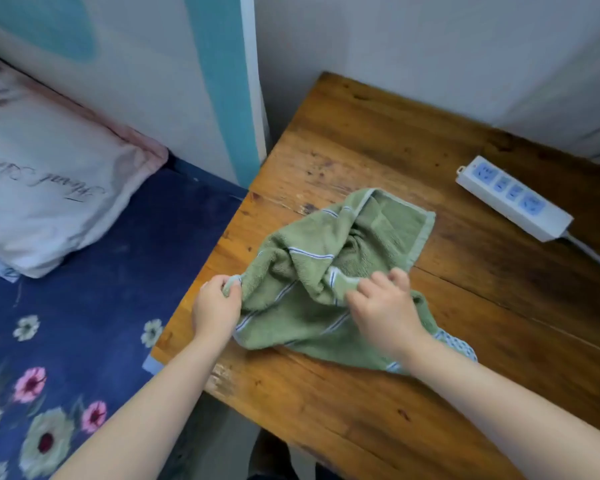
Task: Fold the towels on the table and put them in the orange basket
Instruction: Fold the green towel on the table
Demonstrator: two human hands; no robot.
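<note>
**Both hands on a crumpled green towel at the near-left of the table**

A green towel (312,271) with thin blue and white stripes lies bunched up on the wooden table (378,140), toward its left edge and near the person. It is not flat: the middle is twisted into folds, one hemmed corner reaches away toward the wall, and the near part spreads out under the right forearm.

The left hand (215,308) sits at the table's left edge with its fingers (231,289) curled shut, pinching the towel's left corner. The right hand (383,303) rests on top of the towel's middle, its fingers (378,280) bent and closed over a striped fold, gripping it. Both bare forearms come in from the bottom of the view.

Just beside the right wrist, a bit of blue-and-white patterned cloth (459,346) pokes out from beneath the green towel; I cannot tell what it is.

Well apart from the towel, near the table's far right, lies a white power strip (513,199) with blue sockets, its cable running off to the right. Left of the table is a bed with a dark blue flowered sheet (94,278) and a pale pillow (49,188) against the wall.
</note>
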